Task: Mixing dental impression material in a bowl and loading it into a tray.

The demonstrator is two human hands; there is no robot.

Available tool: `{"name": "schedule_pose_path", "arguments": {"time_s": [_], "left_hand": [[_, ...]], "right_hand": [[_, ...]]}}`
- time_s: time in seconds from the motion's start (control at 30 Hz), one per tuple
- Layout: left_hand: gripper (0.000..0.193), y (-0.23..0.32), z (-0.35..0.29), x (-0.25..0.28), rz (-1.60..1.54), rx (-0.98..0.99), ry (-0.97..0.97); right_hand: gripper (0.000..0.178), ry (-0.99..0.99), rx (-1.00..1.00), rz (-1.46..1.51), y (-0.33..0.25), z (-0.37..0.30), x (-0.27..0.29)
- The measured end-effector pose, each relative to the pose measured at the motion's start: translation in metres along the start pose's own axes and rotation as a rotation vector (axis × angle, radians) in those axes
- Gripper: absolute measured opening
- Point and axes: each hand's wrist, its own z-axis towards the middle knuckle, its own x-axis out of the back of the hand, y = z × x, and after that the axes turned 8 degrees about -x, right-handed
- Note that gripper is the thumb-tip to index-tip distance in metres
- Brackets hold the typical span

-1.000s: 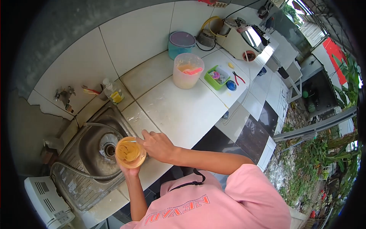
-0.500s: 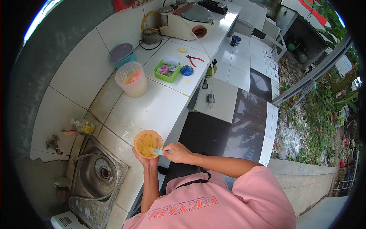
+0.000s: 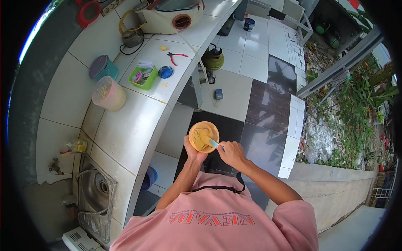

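Note:
My left hand [image 3: 194, 151] is wrapped round an orange bowl [image 3: 204, 123], holding it up in front of my body, past the counter's edge. Inside lies a thick yellow-tan paste [image 3: 200, 140], smeared in folds. A light-blue spatula [image 3: 214, 143] dips into the paste from the bowl's right side. My right hand [image 3: 232, 154] is closed on the spatula's handle end. The part of the spatula sunk in the paste is hidden.
On the tiled counter [image 3: 125, 134] stand a translucent pink bucket [image 3: 109, 94], a teal lidded tub [image 3: 104, 69], a green basket [image 3: 144, 81], a blue lid [image 3: 165, 72] and red-handled pliers [image 3: 177, 55]. A steel sink [image 3: 90, 196] is at left; a green gas cylinder [image 3: 213, 58] stands beyond.
The bowl, spatula and both hands have moved right, from over the counter's edge to over the dark floor tiles. My body has shifted away from the counter; the spatula is still in the paste.

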Motion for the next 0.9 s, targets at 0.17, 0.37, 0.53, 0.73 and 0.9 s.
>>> {"name": "schedule_pose_path", "arguments": {"time_s": [0.17,0.37,0.53,0.73,0.9], "left_hand": [[0.053,-0.051,0.033,-0.052,0.030,0.167,-0.071],[0.047,-0.117,0.097,-0.102,-0.013,0.293,-0.142],[0.048,-0.157,0.159,-0.136,0.022,0.305,-0.127],[0.048,-0.193,0.206,-0.187,0.141,0.330,-0.065],[0.042,-0.211,0.242,-0.211,0.024,0.431,-0.114]], "right_hand": [[0.028,0.107,-0.029,0.085,0.058,0.015,0.044],[0.027,-0.410,-0.525,0.811,0.091,0.052,0.079],[0.028,0.028,-0.290,0.307,0.124,0.106,0.121],[0.028,0.356,-0.134,-0.213,0.192,0.166,0.161],[0.025,-0.414,-0.733,0.816,0.186,0.193,0.201]]}}
